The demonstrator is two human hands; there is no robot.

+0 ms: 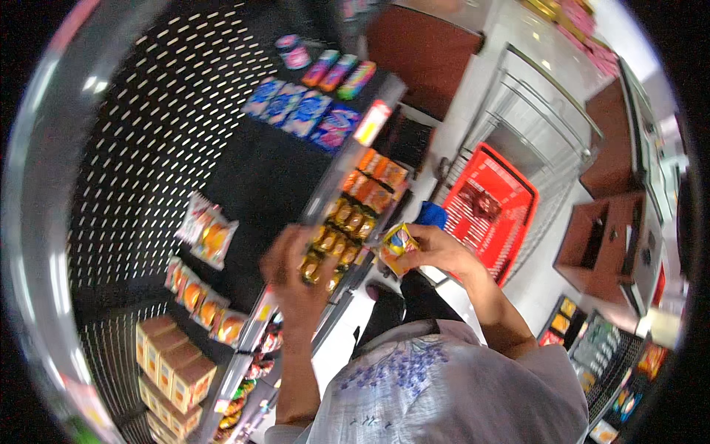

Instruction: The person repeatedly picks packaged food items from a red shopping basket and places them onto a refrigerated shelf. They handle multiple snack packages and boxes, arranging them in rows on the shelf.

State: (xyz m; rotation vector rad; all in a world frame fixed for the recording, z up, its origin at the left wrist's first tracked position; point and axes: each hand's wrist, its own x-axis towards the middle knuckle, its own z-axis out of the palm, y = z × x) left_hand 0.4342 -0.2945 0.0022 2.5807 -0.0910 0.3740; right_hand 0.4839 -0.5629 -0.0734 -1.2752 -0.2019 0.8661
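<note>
My right hand (444,250) is shut on a small yellow and orange snack packet (398,248), held in front of my body beside the shelf. Blurred by motion, my left hand (299,263) reaches over the shelf's front edge, close to rows of gold-wrapped snacks (328,242); whether its fingers hold or touch anything cannot be told. Behind those rows lie orange packets (378,176). On the upper black shelf (266,166) sit blue packs (302,112), colourful tubes (338,75) and a clear bag of buns (208,230).
A metal shopping cart (532,94) carrying a red plastic basket (524,222) stands to the right, with a dark red item inside. Stacked boxes (175,366) occupy the lower left shelf. Brown wooden counters (604,244) are at the far right, above more stocked racks (596,344).
</note>
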